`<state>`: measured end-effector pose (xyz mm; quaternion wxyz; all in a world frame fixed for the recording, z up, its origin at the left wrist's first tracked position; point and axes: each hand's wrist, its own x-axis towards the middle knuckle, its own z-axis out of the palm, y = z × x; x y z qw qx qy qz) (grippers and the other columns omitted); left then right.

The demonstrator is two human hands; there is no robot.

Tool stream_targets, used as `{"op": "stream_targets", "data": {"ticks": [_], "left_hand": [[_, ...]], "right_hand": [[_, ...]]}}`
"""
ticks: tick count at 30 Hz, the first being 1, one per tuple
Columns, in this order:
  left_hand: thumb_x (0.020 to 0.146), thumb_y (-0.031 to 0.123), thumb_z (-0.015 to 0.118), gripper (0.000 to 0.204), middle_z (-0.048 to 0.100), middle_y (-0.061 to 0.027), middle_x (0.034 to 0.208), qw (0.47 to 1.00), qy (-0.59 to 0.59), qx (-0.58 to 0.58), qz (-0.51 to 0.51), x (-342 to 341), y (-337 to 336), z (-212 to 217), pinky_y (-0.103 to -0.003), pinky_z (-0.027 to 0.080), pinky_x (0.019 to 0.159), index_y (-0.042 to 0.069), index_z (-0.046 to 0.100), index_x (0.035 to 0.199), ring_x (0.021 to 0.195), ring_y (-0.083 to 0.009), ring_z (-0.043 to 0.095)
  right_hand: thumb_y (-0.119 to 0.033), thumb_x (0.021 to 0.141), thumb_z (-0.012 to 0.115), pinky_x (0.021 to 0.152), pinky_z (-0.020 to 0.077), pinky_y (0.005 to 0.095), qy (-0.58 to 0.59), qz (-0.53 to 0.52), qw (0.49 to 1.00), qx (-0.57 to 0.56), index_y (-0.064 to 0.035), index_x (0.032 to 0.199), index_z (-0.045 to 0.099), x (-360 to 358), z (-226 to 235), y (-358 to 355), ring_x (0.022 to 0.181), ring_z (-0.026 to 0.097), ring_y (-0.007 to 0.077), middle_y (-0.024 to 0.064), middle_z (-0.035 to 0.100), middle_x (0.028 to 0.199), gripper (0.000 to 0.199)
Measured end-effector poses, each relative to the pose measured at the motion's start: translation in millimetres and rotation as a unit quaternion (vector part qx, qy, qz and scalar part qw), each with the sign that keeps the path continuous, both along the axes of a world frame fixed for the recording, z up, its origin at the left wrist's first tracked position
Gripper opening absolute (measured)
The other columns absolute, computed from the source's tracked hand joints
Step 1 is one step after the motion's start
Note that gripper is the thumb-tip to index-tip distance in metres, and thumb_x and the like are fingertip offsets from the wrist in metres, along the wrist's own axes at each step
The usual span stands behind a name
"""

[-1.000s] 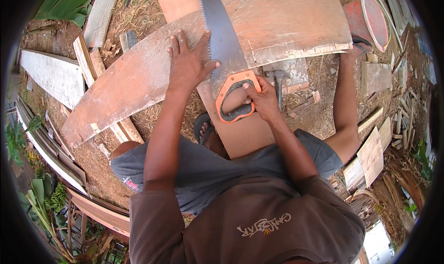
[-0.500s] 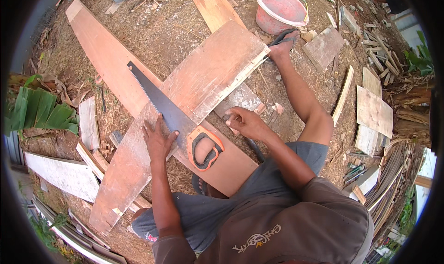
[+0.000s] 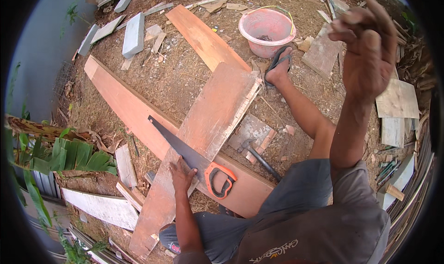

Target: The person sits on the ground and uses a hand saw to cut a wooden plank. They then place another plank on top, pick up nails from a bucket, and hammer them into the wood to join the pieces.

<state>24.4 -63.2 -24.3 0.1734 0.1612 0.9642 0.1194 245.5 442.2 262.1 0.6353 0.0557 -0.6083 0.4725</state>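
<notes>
My left hand (image 3: 181, 176) rests with its fingers spread on a worn reddish plank (image 3: 159, 211), next to the blade of a handsaw (image 3: 188, 154). The saw lies flat across the boards, its orange and black handle toward me. Beneath it a long wooden board (image 3: 134, 106) runs from far left to my lap, crossing the plank. My right hand (image 3: 367, 55) is raised high at the right, empty, its fingers apart and slightly bent. A hammer (image 3: 261, 160) lies near my right thigh, its head by a small scrap of board (image 3: 252, 132).
A pinkish bucket (image 3: 266, 32) stands beyond my sandalled foot (image 3: 279, 65). Another board (image 3: 203, 35) lies far ahead, with grey blocks (image 3: 133, 35) to its left. Wood offcuts (image 3: 397, 99) are piled at the right; banana leaves (image 3: 69, 155) and a whitish board (image 3: 99, 208) are at the left.
My right hand has risen from beside the hammer up to the far right, its fingers spreading. My left hand stays on the plank; the view has shifted, showing more of the far left.
</notes>
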Motion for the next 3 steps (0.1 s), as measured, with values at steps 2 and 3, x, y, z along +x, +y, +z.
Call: {"op": "stream_targets", "data": {"ticks": [2, 3], "left_hand": [[0.073, 0.048, 0.086, 0.105, 0.017, -0.0333, 0.163, 0.999, -0.019, -0.024, 0.014, -1, 6, 6, -0.050, 0.031, 0.121, 0.026, 0.032, 0.160, 0.151, -0.0511, 0.020], [0.073, 0.048, 0.086, 0.105, 0.017, -0.0333, 0.163, 1.000, -0.002, -0.009, -0.004, -15, 21, 4, -0.050, 0.031, 0.121, 0.026, 0.032, 0.160, 0.151, -0.0511, 0.020]], "right_hand": [[-0.022, 0.104, 0.060, 0.073, 0.0558, 0.0255, -0.242, -0.035, 0.966, -0.087, -0.0031, 0.135, 0.059, -62, -50, 52, 0.092, 0.067, 0.0152, 0.0085, 0.068, 0.103, 0.037], [-0.026, 0.101, 0.065, 0.076, 0.0560, 0.0267, -0.389, -0.087, 0.908, -0.129, -0.0070, 0.135, 0.061, -92, -75, 76, 0.090, 0.067, 0.0163, 0.0078, 0.069, 0.101, 0.040]]}}
